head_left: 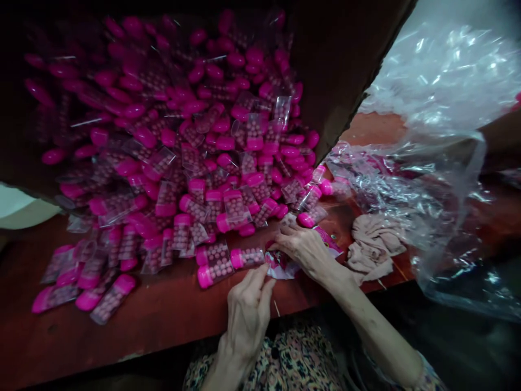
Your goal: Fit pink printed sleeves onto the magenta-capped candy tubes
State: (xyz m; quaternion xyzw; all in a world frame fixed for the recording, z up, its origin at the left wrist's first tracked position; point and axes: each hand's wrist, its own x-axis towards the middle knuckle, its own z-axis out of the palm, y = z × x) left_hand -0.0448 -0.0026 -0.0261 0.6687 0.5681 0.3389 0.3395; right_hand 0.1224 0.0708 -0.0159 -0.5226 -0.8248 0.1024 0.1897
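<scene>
A small pink-and-white printed label (280, 267) lies at the table's front, between my two hands. At its left edge, my left hand (249, 301) has its thumb and fingers pinched together on it. My right hand (303, 250) reaches in from the right, fingers bent down and closed over the label's upper part; its fingertips are partly hidden. Just left of the label, a clear bottle of pink balls with a pink cap (247, 257) lies on its side, touching a similar bottle (215, 272). Under my right wrist, more printed pink film (328, 241) shows.
A large heap of pink-capped bottles (211, 141) spills from a dark open carton (345, 60) onto the red-brown table (171, 315). Right of my hand lies a crumpled beige cloth (372, 247). Beyond it are clear plastic bags (443, 179). Several bottles lie at the front left.
</scene>
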